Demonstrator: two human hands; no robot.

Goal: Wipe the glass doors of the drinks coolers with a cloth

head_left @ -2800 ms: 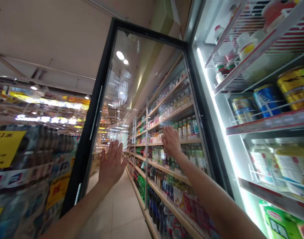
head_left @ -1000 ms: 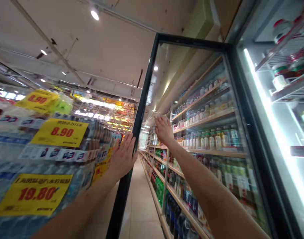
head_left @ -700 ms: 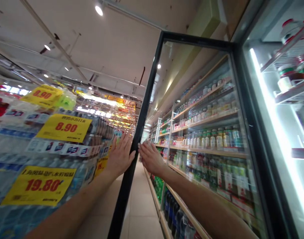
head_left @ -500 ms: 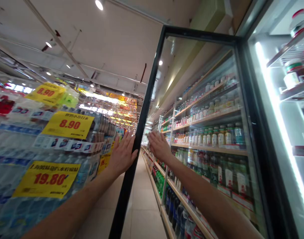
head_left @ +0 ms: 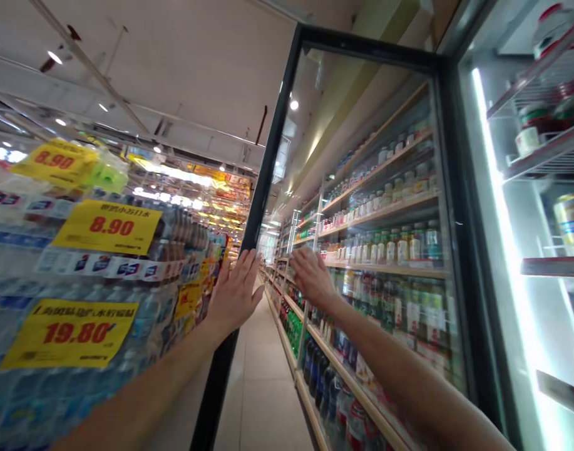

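I am pressing my left hand [head_left: 235, 297] on the glass door [head_left: 362, 207] edge, fingers spread wide; my right hand [head_left: 311, 275] is lying flat on the pane just beyond them.

Two bare arms in view, no sleeves anywhere along either forearm up to the frame edge. Left hand [head_left: 235, 294]: no glove, no ring, no watch or band at the wrist. Fingers long and slim, nails short and plain from what shows; thumb visible on the inner side. Right hand [head_left: 311, 275]: also ungloved, nothing on the fingers or wrist, knuckles and back of hand showing, slightly motion-blurred so nail detail can't be made out. Both forearms lean, smooth, no visible marks, tattoos or plasters. No clothing, strap or cable shows on either arm.
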